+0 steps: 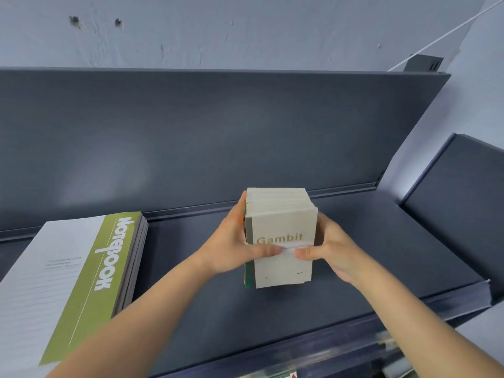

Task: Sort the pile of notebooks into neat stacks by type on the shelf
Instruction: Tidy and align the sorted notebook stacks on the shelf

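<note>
A stack of small beige "Gambit" notebooks (283, 225) is in the middle of the dark grey shelf (381, 241), its top cover facing me. My left hand (234, 241) grips the stack's left side, thumb laid across the top cover. My right hand (327, 249) grips the right side, its thumb meeting the left one on the cover. A stack of large white-and-green "NOTEBOOK" notebooks (73, 271) lies flat at the shelf's left end, apart from my hands.
The shelf has a tall dark back panel (218, 132) and a raised front lip (450, 298). A second dark shelf unit (463, 192) stands at the right. Blurred items (387, 342) show below the front edge.
</note>
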A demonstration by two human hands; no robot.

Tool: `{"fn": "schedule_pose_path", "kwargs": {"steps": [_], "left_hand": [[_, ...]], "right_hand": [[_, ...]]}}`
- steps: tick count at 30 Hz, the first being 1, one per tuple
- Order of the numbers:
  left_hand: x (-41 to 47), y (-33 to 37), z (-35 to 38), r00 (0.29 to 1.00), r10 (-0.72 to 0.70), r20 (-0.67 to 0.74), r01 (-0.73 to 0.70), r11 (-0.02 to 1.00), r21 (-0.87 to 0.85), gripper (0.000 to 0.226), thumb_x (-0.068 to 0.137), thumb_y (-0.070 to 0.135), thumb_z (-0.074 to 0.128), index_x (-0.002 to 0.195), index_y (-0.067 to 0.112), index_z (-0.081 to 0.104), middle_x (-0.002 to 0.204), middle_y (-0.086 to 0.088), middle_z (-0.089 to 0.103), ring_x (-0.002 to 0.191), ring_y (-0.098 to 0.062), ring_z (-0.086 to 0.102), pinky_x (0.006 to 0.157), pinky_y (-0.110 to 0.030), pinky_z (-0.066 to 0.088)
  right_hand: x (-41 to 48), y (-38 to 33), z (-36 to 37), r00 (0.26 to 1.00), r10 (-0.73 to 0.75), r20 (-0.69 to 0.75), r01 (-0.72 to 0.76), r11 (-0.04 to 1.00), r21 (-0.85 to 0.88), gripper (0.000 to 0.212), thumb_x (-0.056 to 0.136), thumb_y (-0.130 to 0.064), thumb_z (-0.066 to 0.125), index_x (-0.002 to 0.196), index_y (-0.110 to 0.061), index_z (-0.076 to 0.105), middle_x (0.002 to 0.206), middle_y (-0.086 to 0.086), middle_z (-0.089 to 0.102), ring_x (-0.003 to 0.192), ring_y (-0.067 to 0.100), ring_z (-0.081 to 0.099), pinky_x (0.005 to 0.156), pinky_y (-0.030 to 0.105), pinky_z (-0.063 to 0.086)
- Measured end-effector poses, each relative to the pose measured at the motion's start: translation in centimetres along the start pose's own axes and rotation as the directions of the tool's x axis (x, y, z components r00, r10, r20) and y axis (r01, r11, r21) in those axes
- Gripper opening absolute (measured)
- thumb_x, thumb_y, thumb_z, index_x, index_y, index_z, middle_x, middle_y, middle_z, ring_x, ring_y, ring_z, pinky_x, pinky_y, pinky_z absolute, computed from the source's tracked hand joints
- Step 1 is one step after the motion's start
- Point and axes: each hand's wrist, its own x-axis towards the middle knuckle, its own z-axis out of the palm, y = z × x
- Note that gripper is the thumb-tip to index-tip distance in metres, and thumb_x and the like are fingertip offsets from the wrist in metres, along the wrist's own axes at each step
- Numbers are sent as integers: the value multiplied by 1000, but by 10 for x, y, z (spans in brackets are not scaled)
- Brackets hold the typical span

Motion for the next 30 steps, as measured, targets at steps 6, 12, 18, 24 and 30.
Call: {"fn": "schedule_pose_path", "kwargs": {"steps": [6, 12, 18, 24, 30], "left_hand": [[10, 15, -29, 899, -421, 120, 434, 893, -118, 48, 67, 39, 78, 112, 27, 66, 109, 7, 74, 108, -18, 67, 99, -46, 50], [4, 8, -55, 676, -720, 154, 736, 649, -193, 45, 79, 41, 74, 115, 17, 63, 122, -12, 65, 106, -28, 63, 83, -44, 55], [-2, -8, -61, 636, -764, 105, 763, 603, -235, 42, 81, 39, 73, 114, 17, 60, 119, -13, 64, 107, -30, 62, 89, -51, 54], [-1, -3, -61, 660, -751, 21, 748, 655, -112, 38, 86, 44, 67, 111, 16, 63, 108, -8, 71, 95, -25, 70, 76, -42, 60], [-6, 4, -47, 674, -739, -16, 734, 671, -104, 36, 97, 47, 47, 116, 18, 58, 109, -5, 68, 106, -28, 64, 84, -54, 56]], "right_hand": [[20, -28, 8, 953, 265, 146, -296, 918, 264, 48, 70, -3, 67, 118, -5, 63, 114, 10, 70, 108, 28, 65, 86, 39, 52], [47, -31, 38, 834, 501, 232, -549, 800, 243, 35, 85, -16, 58, 120, -12, 62, 114, 7, 70, 109, 28, 65, 97, 46, 47], [62, -24, 60, 797, 573, 189, -603, 767, 218, 36, 82, -17, 57, 117, -14, 63, 110, 9, 71, 104, 30, 65, 87, 43, 50], [64, -26, 65, 793, 598, 120, -610, 781, 135, 30, 87, -23, 58, 115, -17, 63, 110, 7, 71, 102, 28, 65, 83, 41, 49], [57, -31, 62, 806, 585, 92, -591, 804, 63, 30, 90, -15, 51, 118, -14, 61, 116, 7, 68, 112, 27, 61, 108, 50, 35]]}}
